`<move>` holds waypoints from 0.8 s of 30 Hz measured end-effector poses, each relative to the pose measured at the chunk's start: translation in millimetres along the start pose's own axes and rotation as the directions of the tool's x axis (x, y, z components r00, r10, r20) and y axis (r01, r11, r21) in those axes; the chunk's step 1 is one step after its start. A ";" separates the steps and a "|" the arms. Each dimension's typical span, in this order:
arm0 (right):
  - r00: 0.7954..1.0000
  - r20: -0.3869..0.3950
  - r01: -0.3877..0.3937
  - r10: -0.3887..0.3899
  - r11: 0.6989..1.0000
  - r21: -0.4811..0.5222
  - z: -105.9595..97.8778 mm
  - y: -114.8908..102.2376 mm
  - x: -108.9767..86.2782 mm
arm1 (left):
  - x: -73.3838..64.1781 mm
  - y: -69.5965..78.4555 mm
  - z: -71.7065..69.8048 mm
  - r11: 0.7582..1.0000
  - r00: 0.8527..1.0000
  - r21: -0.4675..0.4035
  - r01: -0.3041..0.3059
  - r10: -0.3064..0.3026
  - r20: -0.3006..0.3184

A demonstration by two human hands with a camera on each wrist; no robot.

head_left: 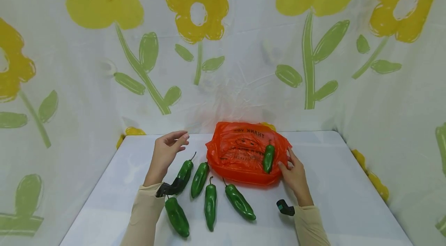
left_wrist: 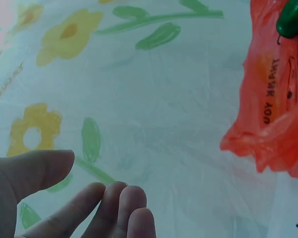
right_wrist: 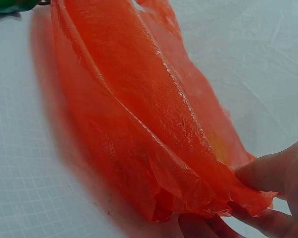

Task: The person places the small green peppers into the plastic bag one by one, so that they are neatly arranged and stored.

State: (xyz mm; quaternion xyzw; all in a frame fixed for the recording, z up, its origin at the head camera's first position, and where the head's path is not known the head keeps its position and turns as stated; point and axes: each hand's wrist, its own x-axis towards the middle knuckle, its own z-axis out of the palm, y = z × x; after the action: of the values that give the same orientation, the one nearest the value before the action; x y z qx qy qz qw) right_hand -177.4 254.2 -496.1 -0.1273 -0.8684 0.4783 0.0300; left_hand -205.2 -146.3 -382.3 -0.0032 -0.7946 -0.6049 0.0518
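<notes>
A red plastic bag [head_left: 237,160] with "THANK YOU" print lies at the back of the table, its mouth spread. Inside it, toward the right, is one green chili pepper [head_left: 268,158]. My right hand [head_left: 294,172] pinches the bag's right edge between thumb and fingers, as the right wrist view shows up close. My left hand [head_left: 168,153] is raised left of the bag, fingers loosely bent, holding nothing. Below and beside it, several green peppers lie on the table, among them one pepper [head_left: 200,180] near the bag and another pepper [head_left: 177,217] closest to the left sleeve.
A white table [head_left: 348,199] carries everything. Around it hangs a pale curtain [head_left: 244,64] with printed yellow flowers, close behind the table's back edge. A pepper [head_left: 210,206] and another pepper [head_left: 240,202] lie in front of the bag.
</notes>
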 end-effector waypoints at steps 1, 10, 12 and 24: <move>1.000 0.001 0.000 0.000 1.000 0.000 0.1 0.2 -0.1 | -1.1 -1.6 -3.5 1.000 1.000 -0.008 0.015 -0.015 -0.004; 1.000 0.004 0.021 -0.021 1.000 0.020 -0.8 -0.4 -0.3 | -7.0 -23.0 -24.6 0.987 0.990 -0.085 0.133 -0.136 -0.030; 1.000 0.004 0.021 -0.021 1.000 0.017 -0.5 0.4 0.0 | -7.5 -27.8 -26.9 0.984 0.987 -0.092 0.154 -0.158 -0.033; 1.000 0.011 0.011 -0.011 1.000 0.022 0.3 1.3 1.0 | -9.9 -60.3 -28.2 0.961 0.959 -0.028 0.274 -0.275 -0.075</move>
State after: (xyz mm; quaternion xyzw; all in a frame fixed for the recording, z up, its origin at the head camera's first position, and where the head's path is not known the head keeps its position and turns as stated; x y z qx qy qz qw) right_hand -178.1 254.9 -497.5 -0.1196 -0.8639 0.4884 0.0290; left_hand -197.2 -189.0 -433.6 0.1301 -0.7794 -0.6128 -0.0016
